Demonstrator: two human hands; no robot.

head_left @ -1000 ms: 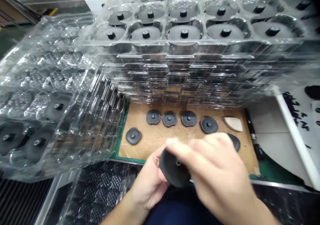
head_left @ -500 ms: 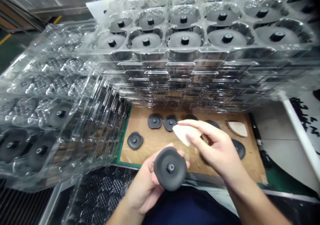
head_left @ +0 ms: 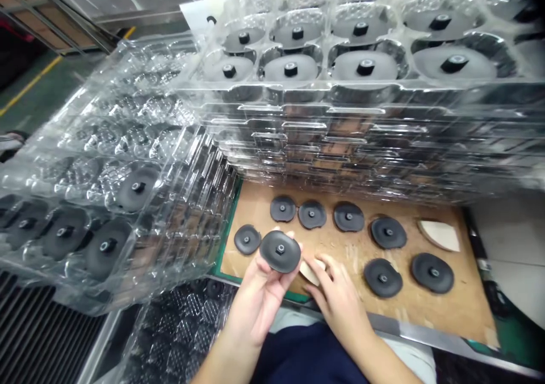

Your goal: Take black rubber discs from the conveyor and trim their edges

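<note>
My left hand [head_left: 259, 299] holds a black round rubber disc [head_left: 280, 251] with a small centre hub, lifted just above the near edge of the brown board [head_left: 430, 304]. My right hand [head_left: 338, 299] rests beside it on the board, fingers pinched on a small white wedge-shaped piece [head_left: 309, 270]. Several more black discs [head_left: 348, 216] lie flat on the board in two loose rows. Another white wedge [head_left: 439, 234] lies at the board's far right.
A tall stack of clear plastic trays [head_left: 361, 122] stands behind the board, its top tray holding black discs. A second tray stack [head_left: 106, 202] slopes at the left, partly filled. Dark empty trays [head_left: 179, 327] lie below, near my lap.
My right hand has come down from above the board with the white piece to the near edge. My left hand has lifted the disc slightly up and away. The view shifted left.
</note>
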